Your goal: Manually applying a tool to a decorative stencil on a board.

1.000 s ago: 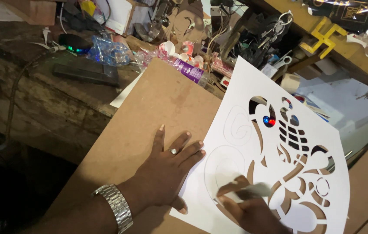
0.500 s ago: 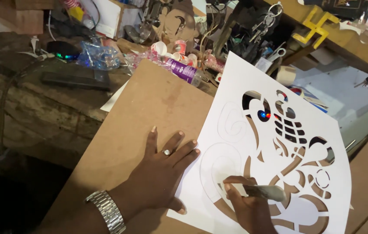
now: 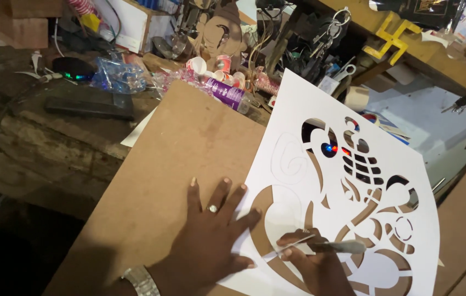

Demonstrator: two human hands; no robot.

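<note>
So there's a white paper stencil (image 3: 320, 181) with a bunch of curvy cutouts lying on a brown board (image 3: 178, 164), and it's skewed, with its top corner pointing up toward the cluttered back of the bench. The stencil's left edge runs diagonally down across the board, and its upper right part hangs out past the board's edge over a dark gap where coloured lights show through the holes.

The left hand (image 3: 211, 241) is pressed flat with fingers spread wide, not gripping anything. The palm sits on bare board and the fingertips land right at the stencil's left edge, the index finger and thumb overlapping onto the paper. There's a ring on one finger and a metal watch (image 3: 141, 280) at the wrist.

The right hand (image 3: 315, 266) is curled closed around a slim silver-handled knife (image 3: 320, 246), pinched like a pen. The blade points left and its tip meets the paper just beside the left fingertips, pretty tight there.

Open room: lots of bare board to the left of and above the left hand. Past the board's top edge it's jammed with a purple spray can (image 3: 226, 94), paper cups (image 3: 211, 68) and a crumpled plastic bag (image 3: 117, 77). Scissors (image 3: 345, 71) sit near the stencil's top corner.
</note>
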